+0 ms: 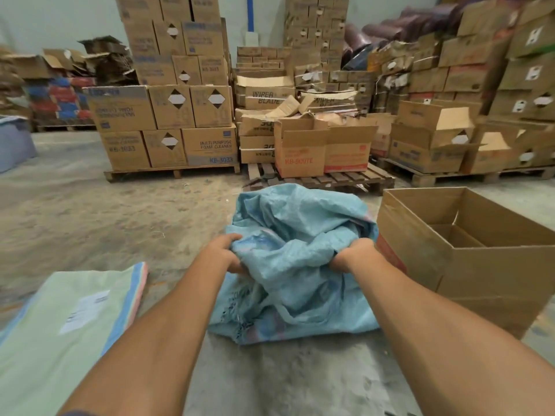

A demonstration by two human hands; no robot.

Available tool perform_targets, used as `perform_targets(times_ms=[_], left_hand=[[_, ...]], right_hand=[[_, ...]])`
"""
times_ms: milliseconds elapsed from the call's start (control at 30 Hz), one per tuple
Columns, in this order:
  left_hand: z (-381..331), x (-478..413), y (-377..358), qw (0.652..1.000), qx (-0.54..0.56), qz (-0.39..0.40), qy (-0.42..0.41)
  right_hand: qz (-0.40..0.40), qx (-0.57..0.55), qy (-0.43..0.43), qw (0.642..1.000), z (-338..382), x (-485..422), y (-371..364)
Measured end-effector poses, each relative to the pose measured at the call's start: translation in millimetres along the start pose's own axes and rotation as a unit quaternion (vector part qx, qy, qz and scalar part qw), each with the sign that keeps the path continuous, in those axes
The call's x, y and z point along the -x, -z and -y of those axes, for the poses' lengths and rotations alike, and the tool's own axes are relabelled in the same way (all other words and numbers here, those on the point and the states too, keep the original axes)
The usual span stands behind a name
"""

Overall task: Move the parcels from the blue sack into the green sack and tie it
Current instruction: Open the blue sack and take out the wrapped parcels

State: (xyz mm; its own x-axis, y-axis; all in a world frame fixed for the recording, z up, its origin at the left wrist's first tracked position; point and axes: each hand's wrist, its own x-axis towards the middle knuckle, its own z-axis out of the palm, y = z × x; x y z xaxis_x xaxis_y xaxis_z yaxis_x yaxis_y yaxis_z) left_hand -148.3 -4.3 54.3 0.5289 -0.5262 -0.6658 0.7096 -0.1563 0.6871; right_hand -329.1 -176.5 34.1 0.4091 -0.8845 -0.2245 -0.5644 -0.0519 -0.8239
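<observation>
The blue sack lies crumpled on the concrete floor in front of me. My left hand grips a fold of its cloth on the left side, and my right hand grips a bunched fold on the right. The green sack lies flat on the floor at the lower left, with a white label on it and blue and pink stripes along its edge. No parcels are visible; the blue sack's inside is hidden by its folds.
An open cardboard box stands right beside the blue sack. Behind it lies a wooden pallet carrying boxes. Tall stacks of cartons fill the back. Bare dusty floor stretches to the left.
</observation>
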Motion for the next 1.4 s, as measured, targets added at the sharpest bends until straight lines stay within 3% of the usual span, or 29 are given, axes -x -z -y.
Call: perform_targets(times_ms=[33, 67, 100, 133, 167, 200, 267, 333, 433, 467, 500, 533, 567, 667, 800, 867, 933, 1000, 1100, 1167, 1233, 1300, 1333, 1400], left_hand=[[-0.4, -3.4, -5.1, 0.999, 0.036, -0.002, 0.004], [-4.1, -5.6, -11.7, 0.996, 0.085, 0.001, -0.011], [-10.4, -7.4, -20.3, 0.993, 0.112, -0.029, -0.016], [-13.7, -4.2, -25.7, 0.988, 0.14, -0.049, -0.031], [-18.8, -3.6, -29.7, 0.981, 0.179, -0.052, -0.048], [-22.3, 1.4, -34.5, 0.974, 0.21, -0.061, -0.056], [-24.9, 10.7, -37.2, 0.964, 0.239, -0.093, -0.072], [-26.5, 13.8, -38.7, 0.956, 0.264, -0.086, -0.093], [-31.8, 6.9, -14.3, 0.967, 0.227, -0.087, -0.078], [-37.6, 3.3, 1.4, 0.974, 0.199, -0.094, -0.061], [-47.1, -12.2, 23.7, 0.975, 0.191, -0.108, -0.043], [-54.4, -23.4, 47.1, 0.978, 0.165, -0.124, -0.036], [-61.9, -43.2, 70.1, 0.982, 0.146, -0.12, -0.026], [-51.4, -27.4, 75.0, 0.99, 0.106, -0.09, -0.022], [-36.6, 5.4, 35.2, 0.987, 0.088, 0.017, -0.134], [-40.8, 11.0, 22.6, 0.976, 0.056, 0.078, -0.196], [-49.7, 1.9, 17.8, 0.973, -0.004, 0.084, -0.216], [-55.4, -11.3, 12.7, 0.974, -0.057, 0.029, -0.217], [-46.0, -6.3, 3.6, 0.975, -0.111, 0.037, -0.191], [-37.0, -2.4, 3.5, 0.975, -0.156, 0.061, -0.145], [-30.0, -0.8, 9.6, 0.97, -0.201, 0.089, -0.101], [-25.4, 2.5, 21.5, 0.966, -0.235, 0.092, -0.062], [-26.4, 2.2, 29.4, 0.962, -0.254, 0.092, -0.052], [-33.8, -0.2, 53.4, 0.966, -0.241, 0.087, -0.043]], right_hand=[[0.002, -0.062, -0.01, 0.998, -1.4, -2.9, 4.0], [0.008, -0.238, -0.11, 0.965, 8.5, 6.6, 12.0], [0.073, -0.409, -0.213, 0.884, 21.7, 15.9, 20.2], [0.121, -0.477, -0.233, 0.839, 20.8, 20.8, 25.0], [0.148, -0.467, -0.244, 0.837, 23.5, 30.8, 28.7], [0.172, -0.37, -0.25, 0.878, 22.9, 33.9, 27.5], [0.206, -0.272, -0.273, 0.9, 17.1, 48.6, 25.3], [0.168, -0.274, -0.257, 0.911, 20.7, 57.5, 15.2], [0.119, -0.462, -0.297, 0.827, 13.6, 40.9, -1.1], [0.108, -0.485, -0.271, 0.825, 8.3, 32.2, 2.4], [0.072, -0.427, -0.246, 0.867, 9.6, 34.0, 13.1], [0.049, -0.395, -0.239, 0.886, 0.9, 19.5, 18.2], [0.098, -0.422, -0.261, 0.863, -2.2, 20.3, 29.8], [0.119, -0.412, -0.312, 0.848, -8.0, 18.4, 39.1], [0.073, -0.288, -0.211, 0.931, -7.7, 22.3, 22.0], [-0.079, -0.225, -0.111, 0.965, -11.9, 19.3, 18.0], [-0.261, -0.12, -0.03, 0.957, -12.6, 12.8, 15.3], [-0.306, 0.045, 0.111, 0.945, -12.6, 4.6, 10.7], [-0.291, 0.264, 0.342, 0.854, -9.6, -12.2, 4.0], [-0.273, 0.36, 0.403, 0.796, 4.6, -12.4, -5.7], [-0.201, 0.368, 0.444, 0.792, 20.8, -14.3, -23.2], [-0.058, 0.276, 0.402, 0.871, 37.1, -18.4, -36.0], [0.026, 0.208, 0.329, 0.92, 44.2, -17.9, -35.8], [0.153, 0.077, 0.165, 0.971, 43.2, -20.3, -16.9]])
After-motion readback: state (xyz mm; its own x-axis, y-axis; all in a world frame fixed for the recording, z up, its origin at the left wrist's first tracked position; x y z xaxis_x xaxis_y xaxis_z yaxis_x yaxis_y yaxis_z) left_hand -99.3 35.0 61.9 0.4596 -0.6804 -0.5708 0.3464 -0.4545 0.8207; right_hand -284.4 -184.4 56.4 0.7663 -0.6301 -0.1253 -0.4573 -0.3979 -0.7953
